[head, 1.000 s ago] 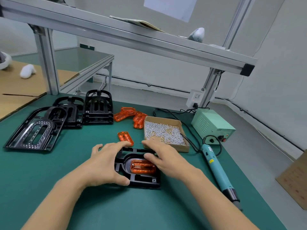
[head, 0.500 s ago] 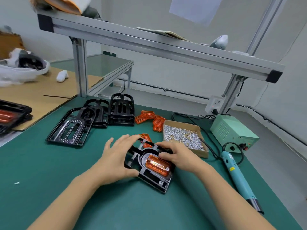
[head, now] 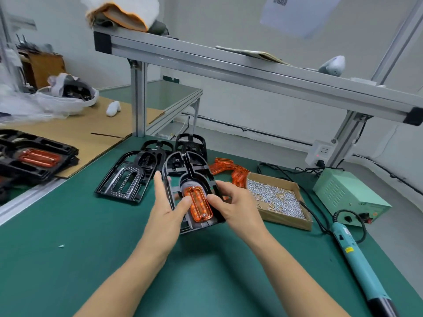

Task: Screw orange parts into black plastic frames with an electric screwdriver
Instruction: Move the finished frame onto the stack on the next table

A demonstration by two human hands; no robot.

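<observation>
Both hands' grip pinches a ribbed, arch-topped black plastic frame point(head: 190, 179): left hand point(head: 168, 209), right hand point(head: 235, 208), glossy translucent orange part point(head: 199, 205) seated inside.

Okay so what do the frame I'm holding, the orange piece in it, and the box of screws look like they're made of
Frame: looks like moulded black plastic, glossy, with thin ribs catching highlights.
Orange piece: translucent orange plastic, shiny; light glows through it.
Box: brown cardboard, matte, with raw-looking edges.
Screws: likely metal, given their silvery glint.
</observation>
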